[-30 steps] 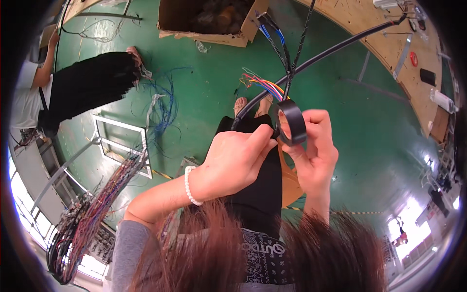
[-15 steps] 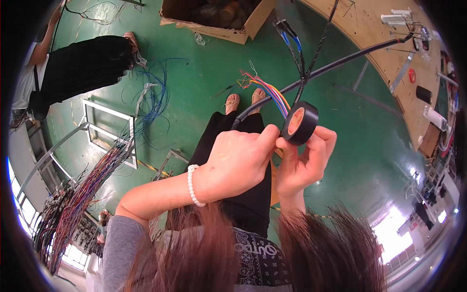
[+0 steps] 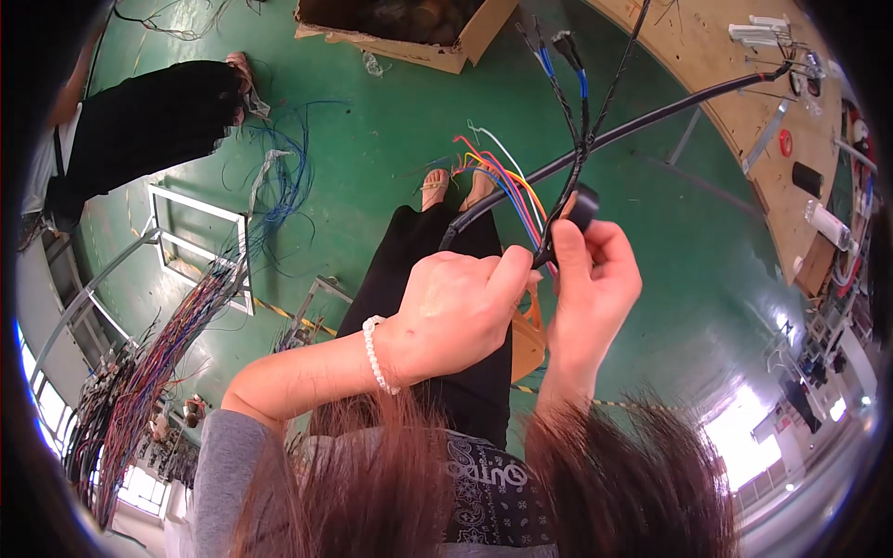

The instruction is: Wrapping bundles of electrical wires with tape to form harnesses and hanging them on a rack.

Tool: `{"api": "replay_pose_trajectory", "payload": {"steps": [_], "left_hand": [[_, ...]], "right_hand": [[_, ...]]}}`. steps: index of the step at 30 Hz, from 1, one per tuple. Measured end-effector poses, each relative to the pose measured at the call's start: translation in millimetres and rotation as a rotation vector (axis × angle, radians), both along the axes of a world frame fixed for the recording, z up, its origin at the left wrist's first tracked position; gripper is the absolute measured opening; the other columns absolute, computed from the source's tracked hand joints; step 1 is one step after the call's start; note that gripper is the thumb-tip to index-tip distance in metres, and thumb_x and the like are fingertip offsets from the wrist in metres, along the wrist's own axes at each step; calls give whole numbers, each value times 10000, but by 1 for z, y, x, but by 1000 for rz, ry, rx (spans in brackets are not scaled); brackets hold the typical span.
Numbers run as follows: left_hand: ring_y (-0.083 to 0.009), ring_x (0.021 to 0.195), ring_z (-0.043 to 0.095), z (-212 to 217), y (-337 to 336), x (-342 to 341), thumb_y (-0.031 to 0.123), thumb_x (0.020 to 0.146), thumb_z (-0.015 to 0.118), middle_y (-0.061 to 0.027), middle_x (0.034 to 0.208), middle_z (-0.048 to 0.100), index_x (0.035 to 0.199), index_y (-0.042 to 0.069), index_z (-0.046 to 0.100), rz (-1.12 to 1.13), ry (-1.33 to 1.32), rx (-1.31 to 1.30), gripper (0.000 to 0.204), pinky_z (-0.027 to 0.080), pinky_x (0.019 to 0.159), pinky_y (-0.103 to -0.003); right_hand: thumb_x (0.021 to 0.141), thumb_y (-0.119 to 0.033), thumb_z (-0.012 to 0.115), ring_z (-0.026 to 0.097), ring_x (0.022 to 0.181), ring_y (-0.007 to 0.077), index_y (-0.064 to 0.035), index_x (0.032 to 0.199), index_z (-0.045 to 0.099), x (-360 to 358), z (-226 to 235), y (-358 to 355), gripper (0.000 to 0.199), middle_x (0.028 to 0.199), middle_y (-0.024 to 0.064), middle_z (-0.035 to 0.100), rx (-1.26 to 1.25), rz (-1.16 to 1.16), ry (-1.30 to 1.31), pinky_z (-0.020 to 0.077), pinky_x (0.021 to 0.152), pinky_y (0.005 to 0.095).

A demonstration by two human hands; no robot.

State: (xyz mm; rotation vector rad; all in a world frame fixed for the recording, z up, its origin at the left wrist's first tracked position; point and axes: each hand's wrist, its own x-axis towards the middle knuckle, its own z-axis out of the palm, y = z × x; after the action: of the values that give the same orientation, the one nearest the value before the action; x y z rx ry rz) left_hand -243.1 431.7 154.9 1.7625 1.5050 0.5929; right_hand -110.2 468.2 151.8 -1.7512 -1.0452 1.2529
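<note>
My left hand [image 3: 460, 302], a white beaded bracelet at its wrist, is closed in a pinch on the wire harness where its branches meet. My right hand [image 3: 595, 279] is closed round a roll of black electrical tape [image 3: 584, 206], right beside that pinch. The harness [image 3: 614, 138] has a thick black-sheathed trunk slanting up to the right. Loose red, yellow, white and blue wires [image 3: 521, 191] fan up from the pinched spot. Taped branches with blue wires and dark ends [image 3: 570, 70] stand above. My fingers hide the spot being held.
A wooden board [image 3: 716, 56] at upper right carries tools, a red tape ring [image 3: 786, 142] and pegs. An open cardboard box [image 3: 400, 42] sits on the green floor. Another person's leg [image 3: 149, 121] shows at left, near a white metal frame [image 3: 200, 237] and bundled wires [image 3: 158, 381].
The tape roll has turned from facing me to edge-on and shifted slightly up behind my right fingers. My right hand has rotated; the left still pinches the harness.
</note>
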Motion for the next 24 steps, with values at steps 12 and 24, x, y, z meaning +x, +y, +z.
{"api": "replay_pose_trajectory", "payload": {"steps": [12, 24], "left_hand": [[-330, 488, 527, 8, 5, -7, 77, 880, 610, -103, 542, 474, 807, 48, 447, 46, -128, -178, 181, 394, 448, -416], [7, 537, 360, 17, 23, -21, 137, 969, 540, 85, 590, 471, 1300, 16, 443, 228, -762, -868, 365, 254, 485, -191]], "right_hand": [[845, -21, 707, 519, 630, 108, 52, 910, 641, 3, 1, -3, 118, 802, 51, 581, 267, 337, -295, 412, 547, 243], [1016, -230, 436, 493, 747, 82, 71, 1048, 583, 9, 18, -2, 337, 927, 38, 557, -155, 180, 105, 389, 628, 201]]}}
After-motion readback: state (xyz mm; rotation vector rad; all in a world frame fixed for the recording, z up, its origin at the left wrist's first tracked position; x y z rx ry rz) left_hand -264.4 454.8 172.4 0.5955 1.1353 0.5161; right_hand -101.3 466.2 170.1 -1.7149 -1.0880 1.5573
